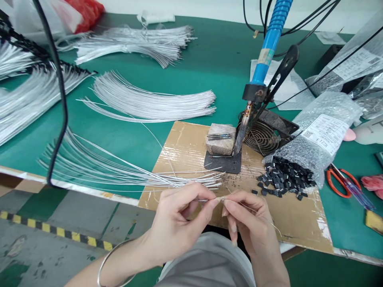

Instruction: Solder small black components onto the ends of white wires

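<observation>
My left hand (182,219) and my right hand (249,217) meet at the front edge of the cardboard sheet (287,223). Thumb and forefinger of my left hand pinch a thin wire whose tip is hidden between the fingertips. My right hand is closed on a thin wire (273,225) that trails out past its knuckles to the right. Just behind my left hand lies a loose spread of white wires (119,169), their ends over the cardboard. Farther back is a thicker bundle of white wires (149,99).
A blue-handled soldering iron (271,36) stands on the cardboard beside a grey block (220,139) and a small fan (263,135). Black connectors (284,177) are heaped at right, near a bubble-wrap bag (320,131) and orange scissors (341,183). A black cable (61,91) hangs at left.
</observation>
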`<state>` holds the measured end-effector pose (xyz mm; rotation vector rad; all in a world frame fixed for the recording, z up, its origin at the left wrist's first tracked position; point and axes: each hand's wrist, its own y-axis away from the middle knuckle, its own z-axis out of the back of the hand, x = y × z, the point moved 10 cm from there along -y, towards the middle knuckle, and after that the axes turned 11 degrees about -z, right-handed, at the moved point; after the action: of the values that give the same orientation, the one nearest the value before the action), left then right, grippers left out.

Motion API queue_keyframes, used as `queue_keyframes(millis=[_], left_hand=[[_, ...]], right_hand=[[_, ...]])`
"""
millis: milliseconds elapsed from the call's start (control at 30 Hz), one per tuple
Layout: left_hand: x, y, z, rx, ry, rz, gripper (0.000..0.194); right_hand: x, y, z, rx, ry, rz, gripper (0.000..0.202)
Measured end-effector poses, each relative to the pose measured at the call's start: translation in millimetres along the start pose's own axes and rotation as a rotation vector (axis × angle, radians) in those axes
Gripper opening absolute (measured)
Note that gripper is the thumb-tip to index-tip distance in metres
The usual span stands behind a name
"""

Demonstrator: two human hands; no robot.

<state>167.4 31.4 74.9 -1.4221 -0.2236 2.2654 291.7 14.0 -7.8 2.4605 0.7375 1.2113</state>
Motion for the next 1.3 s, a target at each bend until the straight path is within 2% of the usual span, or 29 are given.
queue_keyframes(millis=[167, 333, 500, 633, 733, 1033, 1300], left_hand=[[1, 2, 1.3, -0.065, -0.012, -0.002, 0.013], [-6, 0, 3.3, -0.109, -0.065, -0.064, 0.014], [-6, -1, 2.4, -0.119, -0.077, -0.078, 0.013], [-6, 1, 2.9, -0.141, -0.074, -0.083, 0.013], [-1, 5, 1.5, -0.154, -0.031, -0.048, 0.012], [8, 8, -1.9, -0.193, 0.120, 0.054, 0.014], [8, 5, -0.9, -0.165, 0.161, 0.100, 0.014]], right_hand=[[-4, 1, 3, -0.087, -0.084, -0.013, 0.017], [-4, -1, -1, -0.025, -0.090, 0.025, 0.015], [-3, 1, 2, -0.101, -0.110, 0.018, 0.015], [-4, 1, 0, -0.061, -0.106, 0.059, 0.011], [-6, 0, -2, -0.028, -0.101, 0.107, 0.009], [0, 3, -4, -0.061, -0.093, 0.234, 0.009], [13, 12, 5, -0.195, 0.036, 0.204, 0.013]])
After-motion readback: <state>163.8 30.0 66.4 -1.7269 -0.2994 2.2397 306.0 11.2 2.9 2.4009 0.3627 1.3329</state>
